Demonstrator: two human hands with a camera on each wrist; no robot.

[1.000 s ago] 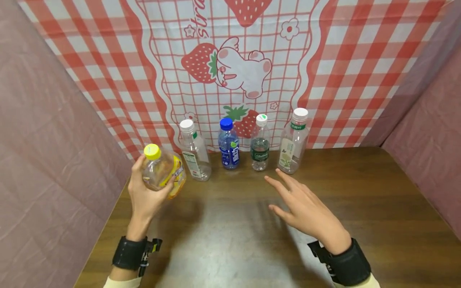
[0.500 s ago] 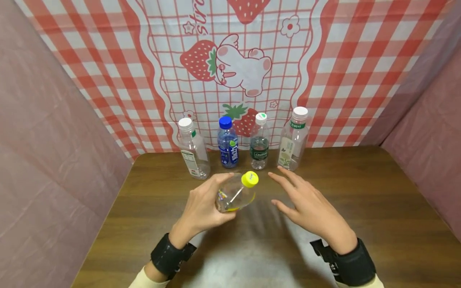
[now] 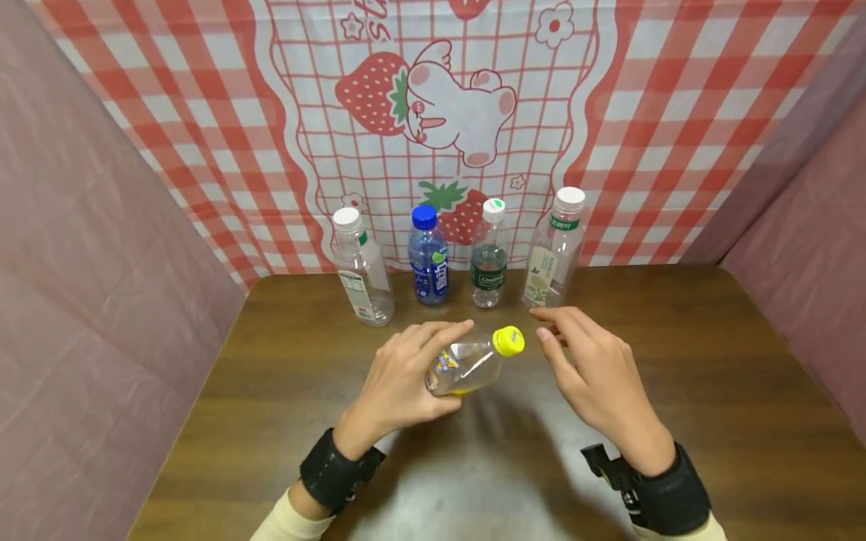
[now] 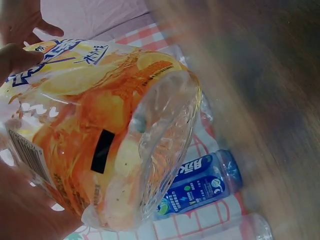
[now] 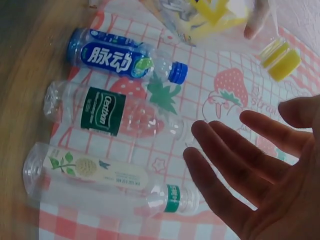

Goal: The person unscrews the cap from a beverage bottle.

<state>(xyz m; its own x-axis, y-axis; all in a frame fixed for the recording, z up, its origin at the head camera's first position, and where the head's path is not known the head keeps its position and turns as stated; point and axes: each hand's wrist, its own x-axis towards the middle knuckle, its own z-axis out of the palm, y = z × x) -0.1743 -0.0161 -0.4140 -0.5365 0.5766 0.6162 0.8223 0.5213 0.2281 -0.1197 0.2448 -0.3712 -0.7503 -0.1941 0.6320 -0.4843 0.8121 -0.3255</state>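
Observation:
My left hand (image 3: 406, 376) grips a clear plastic bottle (image 3: 476, 364) with a yellow cap (image 3: 509, 341), tilted so the cap points right. In the left wrist view the bottle's orange-and-yellow label (image 4: 100, 110) and clear base are close to the camera. Just right of the cap, my right hand (image 3: 595, 368) hovers with fingers slightly bent and nothing in its grasp; a small gap separates it from the cap. The right wrist view shows the spread fingers of that hand (image 5: 270, 170) below the yellow cap (image 5: 281, 60).
Along the back of the wooden table (image 3: 284, 451) stand a white-capped bottle (image 3: 365, 282), a blue-capped bottle (image 3: 429, 263), a green-labelled bottle (image 3: 489, 263) and a taller white-capped bottle (image 3: 553, 255). A red-checked cloth (image 3: 649, 150) hangs behind them.
My left hand has carried the yellow-capped bottle from the left side to the middle, tipping it rightward. My right hand has stayed near its place, its thumb and fingers drawing closer together.

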